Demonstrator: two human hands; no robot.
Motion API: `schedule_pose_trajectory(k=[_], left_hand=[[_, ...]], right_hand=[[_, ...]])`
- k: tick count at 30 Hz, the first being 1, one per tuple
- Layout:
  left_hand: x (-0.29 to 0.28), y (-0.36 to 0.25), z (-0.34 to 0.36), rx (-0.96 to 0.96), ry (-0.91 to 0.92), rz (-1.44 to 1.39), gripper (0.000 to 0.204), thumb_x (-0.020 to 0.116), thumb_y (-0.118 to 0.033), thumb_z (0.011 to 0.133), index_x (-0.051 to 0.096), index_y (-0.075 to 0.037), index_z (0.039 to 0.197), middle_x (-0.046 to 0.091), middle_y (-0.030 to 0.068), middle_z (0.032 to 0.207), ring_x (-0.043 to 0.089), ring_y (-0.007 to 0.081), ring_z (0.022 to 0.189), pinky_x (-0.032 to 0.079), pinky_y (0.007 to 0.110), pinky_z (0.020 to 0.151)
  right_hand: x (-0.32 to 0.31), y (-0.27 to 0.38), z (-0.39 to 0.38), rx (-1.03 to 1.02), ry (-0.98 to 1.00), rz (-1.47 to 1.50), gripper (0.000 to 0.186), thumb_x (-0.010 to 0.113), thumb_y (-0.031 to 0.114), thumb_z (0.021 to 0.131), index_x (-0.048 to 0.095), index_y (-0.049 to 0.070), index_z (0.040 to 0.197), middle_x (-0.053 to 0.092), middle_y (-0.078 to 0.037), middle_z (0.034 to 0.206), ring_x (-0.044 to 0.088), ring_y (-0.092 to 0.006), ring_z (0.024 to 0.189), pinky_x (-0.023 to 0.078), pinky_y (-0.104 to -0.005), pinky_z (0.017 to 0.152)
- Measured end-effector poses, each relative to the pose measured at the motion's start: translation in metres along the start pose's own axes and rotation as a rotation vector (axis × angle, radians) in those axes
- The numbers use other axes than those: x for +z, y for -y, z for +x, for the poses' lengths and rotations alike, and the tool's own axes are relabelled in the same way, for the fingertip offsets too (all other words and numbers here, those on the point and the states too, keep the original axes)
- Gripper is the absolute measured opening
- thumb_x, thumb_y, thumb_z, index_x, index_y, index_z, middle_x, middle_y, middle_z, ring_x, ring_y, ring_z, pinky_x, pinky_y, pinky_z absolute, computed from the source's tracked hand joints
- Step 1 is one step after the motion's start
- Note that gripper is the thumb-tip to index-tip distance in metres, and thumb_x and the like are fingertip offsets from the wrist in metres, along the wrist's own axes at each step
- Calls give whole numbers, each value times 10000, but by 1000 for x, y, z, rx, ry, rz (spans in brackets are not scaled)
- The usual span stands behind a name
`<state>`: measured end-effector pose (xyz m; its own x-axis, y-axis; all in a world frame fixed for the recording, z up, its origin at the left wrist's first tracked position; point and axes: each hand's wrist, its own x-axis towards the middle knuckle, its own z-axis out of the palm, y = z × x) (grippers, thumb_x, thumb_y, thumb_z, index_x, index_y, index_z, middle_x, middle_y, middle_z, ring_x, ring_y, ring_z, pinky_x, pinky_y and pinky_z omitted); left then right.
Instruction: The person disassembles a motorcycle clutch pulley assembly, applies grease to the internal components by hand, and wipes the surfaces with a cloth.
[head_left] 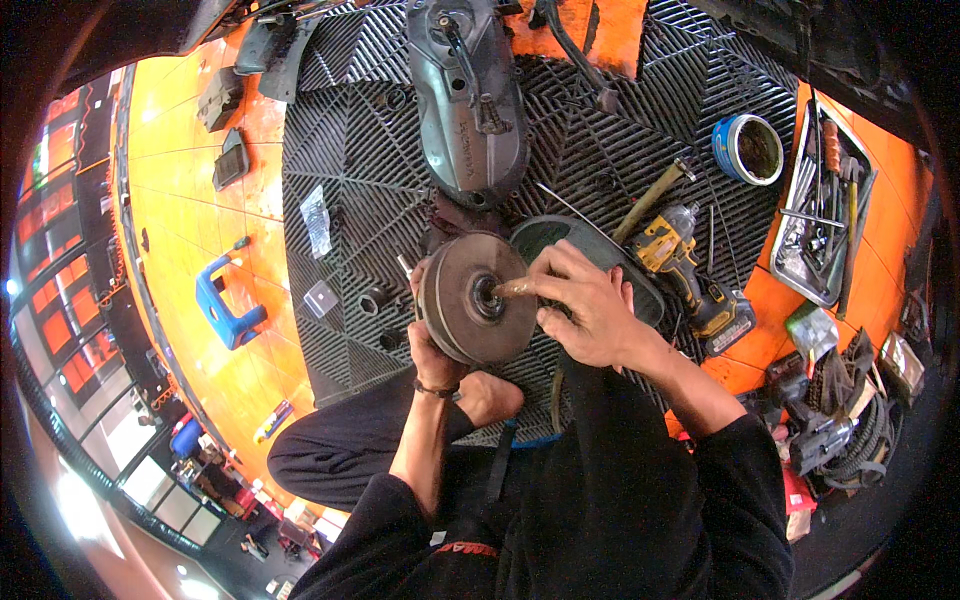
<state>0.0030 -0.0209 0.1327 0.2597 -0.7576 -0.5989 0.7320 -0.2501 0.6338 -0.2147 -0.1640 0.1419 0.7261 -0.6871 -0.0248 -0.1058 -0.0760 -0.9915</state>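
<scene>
My left hand (430, 362) is closed around the rim of a round, brownish metal pulley (450, 305) and keeps it tilted up above the mat, in front of my crossed legs. A dark bearing hub sits at the pulley's centre. My right hand (592, 312) comes in from the right with its index finger stretched out, the tip at the hub's opening. Its other fingers are apart and partly bent, gripping nothing that shows. Brownish smears, perhaps grease, mark that finger. A dark shallow tray (545, 228) lies behind and below my right hand, partly hidden by it.
Beyond the pulley lies a long dark metal cover (465, 130). To the right are a hammer (650, 200), a yellow-black cordless impact wrench (672, 245), a blue-white tub (748, 150) and a metal tool tray (820, 290). A socket (373, 298) and blue stool (222, 310) stand left.
</scene>
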Motion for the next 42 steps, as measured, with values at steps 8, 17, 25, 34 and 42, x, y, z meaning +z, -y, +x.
schedule_pose_trajectory(k=[8,17,25,34,42], left_hand=[[12,-1,1,41,24,-38,835,714,-273,804,311,-119,1519,446,122,1502,471,299,1415,449,476,1175],[33,-12,9,271,141,126,919,800,-345,774,295,-109,1505,462,146,1461,527,343,1360,503,481,1127],[9,-11,3,199,62,42,916,663,-444,851,229,-114,1587,418,170,1554,487,349,1418,450,527,1178],[-25,-5,-1,38,8,47,820,401,-637,983,422,-47,1552,521,175,1535,531,346,1377,427,509,1171],[17,-4,-5,15,232,-373,820,359,-618,1012,289,-79,1626,418,178,1611,449,347,1456,384,495,1209]], right_hand=[[2,-7,8,-175,75,-189,329,690,132,821,762,95,1140,581,-91,787,603,-299,793,487,-435,781],[5,11,12,276,416,191,415,531,210,945,666,5,1278,715,-269,1114,692,-432,1031,508,-515,951],[-38,28,13,318,471,112,453,597,191,871,680,63,1298,709,-217,946,695,-372,858,527,-471,829],[-8,7,3,-78,63,-125,649,844,287,745,649,129,1344,572,-164,1172,597,-347,1083,503,-466,933],[24,-11,11,-333,-46,87,1448,988,541,529,177,89,1640,221,-295,1614,327,-514,1458,356,-588,1179]])
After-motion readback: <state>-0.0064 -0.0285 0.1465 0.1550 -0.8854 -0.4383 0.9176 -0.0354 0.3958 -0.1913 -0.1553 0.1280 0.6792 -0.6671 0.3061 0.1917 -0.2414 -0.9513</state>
